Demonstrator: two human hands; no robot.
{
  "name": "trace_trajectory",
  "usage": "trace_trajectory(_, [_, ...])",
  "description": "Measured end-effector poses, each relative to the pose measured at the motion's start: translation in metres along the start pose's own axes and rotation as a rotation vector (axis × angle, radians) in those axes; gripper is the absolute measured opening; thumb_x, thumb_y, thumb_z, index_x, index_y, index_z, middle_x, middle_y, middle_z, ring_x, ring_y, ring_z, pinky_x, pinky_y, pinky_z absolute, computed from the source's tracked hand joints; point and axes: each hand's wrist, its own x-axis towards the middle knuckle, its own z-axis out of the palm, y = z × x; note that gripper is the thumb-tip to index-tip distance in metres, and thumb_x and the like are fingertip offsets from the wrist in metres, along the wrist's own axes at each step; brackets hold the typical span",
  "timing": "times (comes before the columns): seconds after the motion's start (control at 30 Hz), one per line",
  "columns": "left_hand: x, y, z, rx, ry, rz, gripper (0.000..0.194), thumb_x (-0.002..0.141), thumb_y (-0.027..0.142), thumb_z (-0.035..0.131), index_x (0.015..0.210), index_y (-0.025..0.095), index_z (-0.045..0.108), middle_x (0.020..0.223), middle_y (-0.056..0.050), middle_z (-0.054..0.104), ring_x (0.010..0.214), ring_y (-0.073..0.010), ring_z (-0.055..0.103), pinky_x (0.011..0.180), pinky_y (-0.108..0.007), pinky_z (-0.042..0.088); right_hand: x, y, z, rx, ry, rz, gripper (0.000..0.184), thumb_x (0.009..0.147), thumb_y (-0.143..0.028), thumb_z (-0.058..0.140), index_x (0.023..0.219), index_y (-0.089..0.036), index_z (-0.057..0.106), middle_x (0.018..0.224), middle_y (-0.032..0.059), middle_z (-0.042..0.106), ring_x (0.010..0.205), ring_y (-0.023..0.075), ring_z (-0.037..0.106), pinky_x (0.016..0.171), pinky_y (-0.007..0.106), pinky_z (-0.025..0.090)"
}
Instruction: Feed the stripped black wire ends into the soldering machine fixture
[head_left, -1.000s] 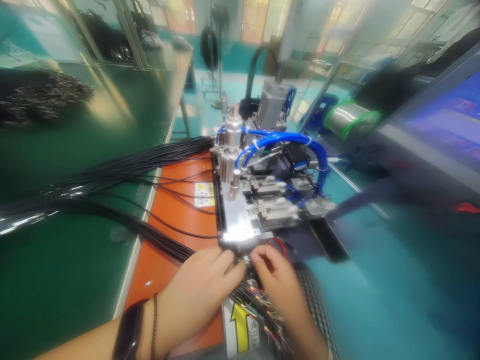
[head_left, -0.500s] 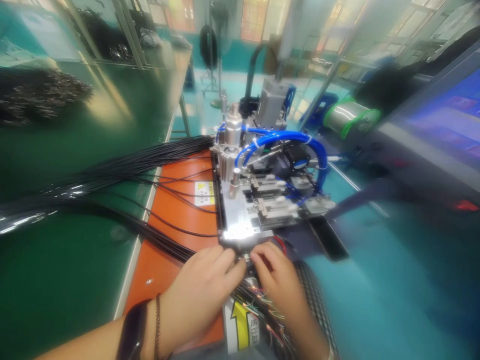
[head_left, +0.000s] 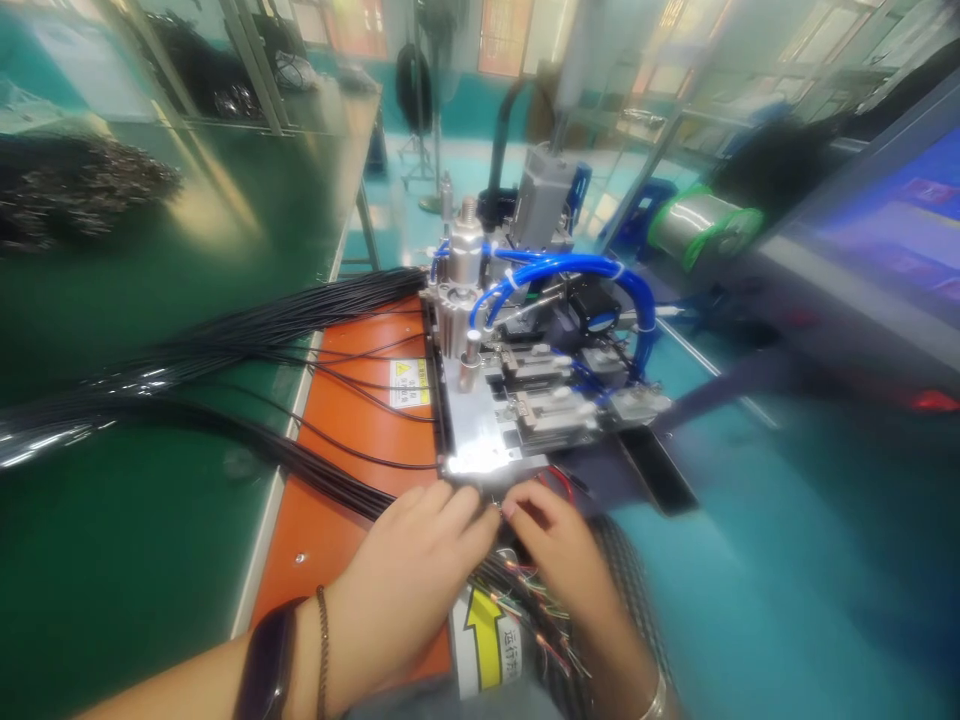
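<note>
My left hand [head_left: 424,565] has its fingers curled and its thumb and fingertips pressed together in front of the machine [head_left: 480,430]. Opposite it, my right hand [head_left: 559,545] pinches with thumb and forefinger. The two sets of fingertips almost meet over a tiny shiny piece, too small to name. A bundle of black cables [head_left: 337,485] runs in from the left and passes beneath my left hand. Below the hands, the cables' stripped ends [head_left: 551,645] show thin coloured wires and coppery tips. They lie across a white label with a yellow arrow [head_left: 484,640].
Blue air hoses [head_left: 592,265] arch over the machine's metal slides. More black cables [head_left: 300,315] cross the orange plate [head_left: 360,370] from the green table [head_left: 150,540]. A dark phone-like slab [head_left: 660,470] lies at right, with a green-rimmed wire spool [head_left: 705,225] and a lit screen [head_left: 900,220] beyond.
My left fingertips have shifted slightly right, nearer to the right fingertips, covering more of the tiny shiny piece. The view has moved a little; the machine and cables stay put.
</note>
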Motion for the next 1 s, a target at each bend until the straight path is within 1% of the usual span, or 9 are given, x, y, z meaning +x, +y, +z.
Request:
trace_trajectory(0.17, [0.004, 0.001, -0.008, 0.041, -0.021, -0.019, 0.04, 0.082, 0.012, 0.051, 0.12, 0.022, 0.047, 0.098, -0.005, 0.05, 0.085, -0.0209, 0.047, 0.072, -0.037, 0.044, 0.004, 0.003, 0.005, 0.226, -0.014, 0.134, 0.015, 0.079, -0.028, 0.054, 0.067, -0.018, 0.052, 0.06, -0.0039, 0.049, 0.055, 0.0119, 0.047, 0.053, 0.022, 0.04])
trace_trajectory(0.3, [-0.003, -0.004, -0.013, -0.025, -0.031, -0.054, 0.038, 0.081, 0.002, 0.046, 0.114, 0.02, 0.05, 0.102, -0.006, 0.052, 0.088, -0.0205, 0.049, 0.074, -0.036, 0.047, 0.001, 0.007, 0.005, 0.168, 0.045, 0.053, 0.018, 0.081, -0.033, 0.057, 0.086, -0.017, 0.062, 0.078, 0.0023, 0.062, 0.073, 0.0169, 0.059, 0.068, 0.027, 0.048])
trace_trajectory(0.4, [-0.01, -0.006, -0.013, -0.02, -0.013, -0.075, 0.03, 0.08, 0.001, 0.045, 0.104, 0.016, 0.054, 0.097, -0.007, 0.052, 0.086, -0.0227, 0.049, 0.073, -0.039, 0.047, 0.0, 0.008, 0.0, 0.074, 0.022, -0.055, 0.024, 0.085, -0.032, 0.054, 0.101, -0.018, 0.066, 0.094, 0.0063, 0.066, 0.088, 0.0199, 0.06, 0.078, 0.031, 0.049])
trace_trajectory(0.5, [-0.013, -0.006, -0.01, -0.01, 0.048, -0.052, 0.023, 0.079, 0.001, 0.046, 0.095, 0.016, 0.054, 0.092, -0.006, 0.052, 0.082, -0.0233, 0.048, 0.069, -0.04, 0.047, -0.001, 0.004, -0.004, -0.015, 0.008, -0.112, 0.02, 0.085, -0.026, 0.054, 0.095, -0.02, 0.07, 0.094, 0.0062, 0.065, 0.089, 0.02, 0.059, 0.076, 0.03, 0.047])
trace_trajectory(0.63, [-0.012, -0.005, -0.011, -0.003, 0.102, -0.035, 0.018, 0.079, 0.002, 0.046, 0.084, 0.018, 0.052, 0.084, -0.005, 0.051, 0.074, -0.0227, 0.048, 0.063, -0.039, 0.047, -0.001, -0.002, -0.004, -0.058, 0.058, -0.11, 0.017, 0.083, -0.027, 0.055, 0.086, -0.018, 0.069, 0.086, 0.0054, 0.064, 0.08, 0.0186, 0.058, 0.068, 0.027, 0.046])
trace_trajectory(0.77, [-0.009, -0.001, -0.016, 0.009, -0.007, -0.096, 0.026, 0.075, -0.001, 0.041, 0.089, 0.017, 0.054, 0.083, -0.006, 0.053, 0.074, -0.0233, 0.051, 0.064, -0.039, 0.048, 0.0, -0.007, 0.001, -0.13, 0.106, -0.044, 0.018, 0.083, -0.029, 0.054, 0.075, -0.016, 0.063, 0.072, 0.0022, 0.06, 0.067, 0.016, 0.054, 0.06, 0.025, 0.042])
trace_trajectory(0.87, [-0.008, 0.005, -0.017, 0.03, -0.102, -0.154, 0.032, 0.073, -0.003, 0.038, 0.091, 0.015, 0.057, 0.084, -0.007, 0.055, 0.074, -0.0221, 0.054, 0.065, -0.037, 0.049, 0.001, -0.008, 0.004, -0.119, 0.095, 0.037, 0.017, 0.081, -0.028, 0.052, 0.073, -0.016, 0.06, 0.068, 0.0013, 0.059, 0.062, 0.0153, 0.053, 0.055, 0.024, 0.041])
trace_trajectory(0.93, [-0.01, 0.01, -0.015, 0.075, -0.087, -0.138, 0.032, 0.074, -0.001, 0.04, 0.095, 0.014, 0.059, 0.087, -0.009, 0.057, 0.079, -0.0226, 0.054, 0.068, -0.037, 0.049, 0.001, -0.006, 0.005, -0.105, 0.097, 0.057, 0.017, 0.082, -0.029, 0.052, 0.075, -0.016, 0.06, 0.071, 0.0023, 0.062, 0.064, 0.016, 0.054, 0.057, 0.024, 0.042])
trace_trajectory(1.0, [-0.014, 0.015, -0.011, 0.143, -0.021, -0.111, 0.029, 0.075, 0.004, 0.044, 0.098, 0.012, 0.061, 0.091, -0.011, 0.058, 0.086, -0.0251, 0.054, 0.072, -0.039, 0.049, -0.001, -0.003, 0.005, -0.112, 0.122, 0.021, 0.017, 0.083, -0.03, 0.053, 0.079, -0.016, 0.062, 0.076, 0.0037, 0.064, 0.069, 0.0174, 0.057, 0.06, 0.026, 0.044])
